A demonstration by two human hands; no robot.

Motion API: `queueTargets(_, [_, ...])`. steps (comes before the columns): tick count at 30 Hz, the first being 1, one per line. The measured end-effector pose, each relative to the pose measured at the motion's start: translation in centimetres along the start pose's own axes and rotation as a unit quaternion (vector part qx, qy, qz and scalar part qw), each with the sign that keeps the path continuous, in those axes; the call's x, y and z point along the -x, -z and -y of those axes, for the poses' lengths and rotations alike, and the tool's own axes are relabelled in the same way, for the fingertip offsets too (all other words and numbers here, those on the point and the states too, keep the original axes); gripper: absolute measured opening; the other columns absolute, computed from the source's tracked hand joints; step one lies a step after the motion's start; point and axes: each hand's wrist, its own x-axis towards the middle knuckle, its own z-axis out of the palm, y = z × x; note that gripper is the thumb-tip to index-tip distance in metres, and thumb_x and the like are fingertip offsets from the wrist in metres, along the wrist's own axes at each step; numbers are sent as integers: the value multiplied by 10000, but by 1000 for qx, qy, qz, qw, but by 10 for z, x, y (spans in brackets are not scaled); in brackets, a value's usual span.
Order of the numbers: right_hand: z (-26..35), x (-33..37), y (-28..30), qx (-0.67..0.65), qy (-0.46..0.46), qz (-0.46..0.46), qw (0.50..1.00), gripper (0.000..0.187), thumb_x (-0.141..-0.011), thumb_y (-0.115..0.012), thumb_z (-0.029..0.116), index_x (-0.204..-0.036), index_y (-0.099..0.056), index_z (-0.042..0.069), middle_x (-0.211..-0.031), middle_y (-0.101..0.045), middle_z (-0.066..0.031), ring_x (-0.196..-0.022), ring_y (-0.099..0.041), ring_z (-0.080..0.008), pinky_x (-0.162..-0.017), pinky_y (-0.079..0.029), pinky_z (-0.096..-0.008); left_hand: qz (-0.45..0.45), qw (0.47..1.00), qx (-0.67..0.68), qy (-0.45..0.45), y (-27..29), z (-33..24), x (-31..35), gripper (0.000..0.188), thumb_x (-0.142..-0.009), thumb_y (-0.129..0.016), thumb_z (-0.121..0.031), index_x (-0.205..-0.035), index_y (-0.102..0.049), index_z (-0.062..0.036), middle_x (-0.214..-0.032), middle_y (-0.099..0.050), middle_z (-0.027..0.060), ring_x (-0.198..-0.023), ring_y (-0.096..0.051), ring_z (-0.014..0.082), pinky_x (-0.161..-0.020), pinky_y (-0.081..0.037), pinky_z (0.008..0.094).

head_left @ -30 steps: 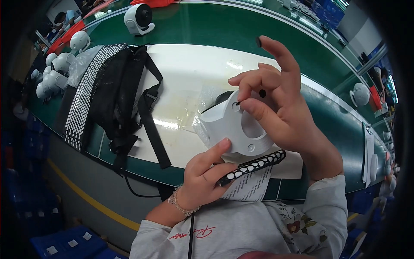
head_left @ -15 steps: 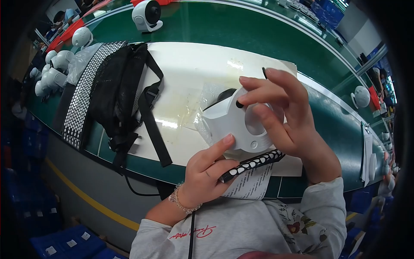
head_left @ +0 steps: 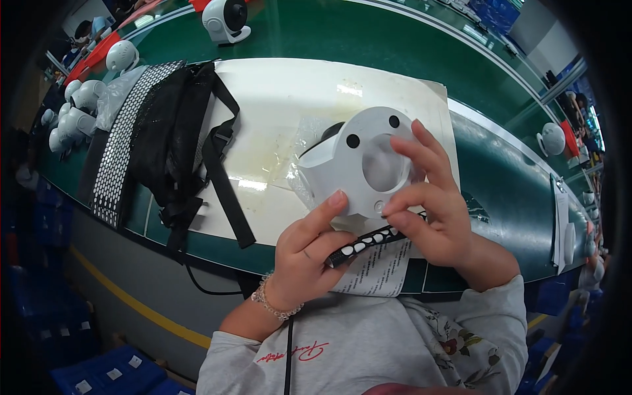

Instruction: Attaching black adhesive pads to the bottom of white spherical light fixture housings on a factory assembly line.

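I've left grip [head_left: 306, 253] curled round the flat black white-spotted strip [head_left: 375, 239], touching the smooth white plastic ring-ended housing [head_left: 350, 170] (likely light, stiff, slick; best taken by its rim) over the cream-white sheet [head_left: 276, 85], right grip [head_left: 438, 224] near-pinched, contents unclear.

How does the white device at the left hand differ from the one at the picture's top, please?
The near device is tipped, its base facing the camera; the far device stands upright. The near device shows two black pads; the far device shows a round black face. The left hand touches the near device, none the far device. Both are mainly white.
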Motion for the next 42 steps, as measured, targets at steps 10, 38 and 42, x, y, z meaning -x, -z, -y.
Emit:
queueTargets(10, [2,-1,-4,6,-41,-1,999,55,-745,-615,111,-795,-630,94,-1297,-368,-105,-1267,-187,-322,-959,-238,-390,-38,999,-4,-3,-5,3,2,251,-509,-678,12,-747,-602,-20,-1226,-447,169,-690,-588,197,-588,-468,264])
queueTargets(38, [-8,34,-12,311,264,-16,913,170,-684,-645,179,-845,-607,140,-1094,-548,36,-1117,-375,-210,-960,-223,-427,-15,999,-35,-21,-9,-1,0,213,-468,-670,21,-652,-563,12,-1266,-392,198,-653,-582,187,-552,-476,265])
queueTargets(42, [-12,33,-11,254,269,-1,929,114,-713,-624,161,-809,-567,138,-1123,-529,20,-1117,-366,-209,-964,-215,-445,-10,999,-35,-9,-10,-3,2,215,-481,-685,14,-663,-572,15,-1268,-390,195,-661,-583,181,-547,-475,261])
